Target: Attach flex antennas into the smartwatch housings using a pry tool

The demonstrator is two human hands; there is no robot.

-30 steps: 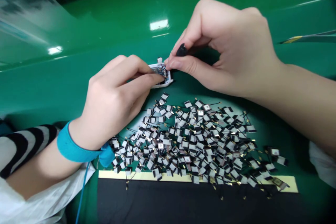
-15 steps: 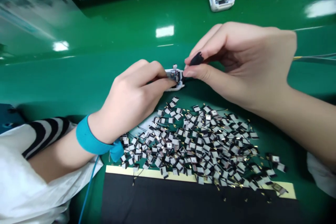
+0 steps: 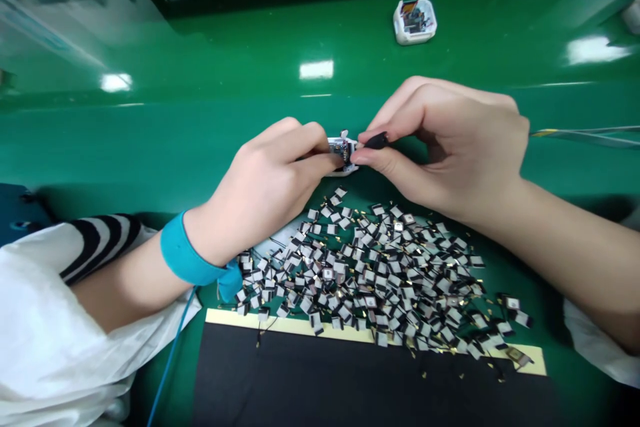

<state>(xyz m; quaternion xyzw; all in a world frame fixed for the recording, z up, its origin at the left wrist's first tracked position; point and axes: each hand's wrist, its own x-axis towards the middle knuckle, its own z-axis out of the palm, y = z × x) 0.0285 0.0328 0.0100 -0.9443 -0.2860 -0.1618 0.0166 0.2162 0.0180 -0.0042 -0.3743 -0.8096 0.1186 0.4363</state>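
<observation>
My left hand (image 3: 280, 177) is closed on a small white watch-like case (image 3: 342, 172), its fingertips pressing inside over the exposed circuit board (image 3: 339, 147). A small round silvery part (image 3: 344, 134) sticks up at the case's far edge. At the case's right end, the thumb and fingers of my right hand (image 3: 440, 140) are pinched together. A black piece (image 3: 377, 141) shows between those fingers; whether it is held or wraps a finger, I cannot tell. Whatever the tips grip is hidden.
Many small grey-and-black parts with thin leads (image 3: 395, 273) lie heaped nearer me, partly over a black sheet's yellow edge strip (image 3: 295, 325). Another open white case (image 3: 415, 23) stands farther back on the green table (image 3: 240, 73). A teal wristband (image 3: 183, 257) with a blue cord circles my left wrist.
My right hand has come lower and closer to the case, with its fingertips now at the right end. My left hand keeps its grip on the case. The whole view has shifted slightly.
</observation>
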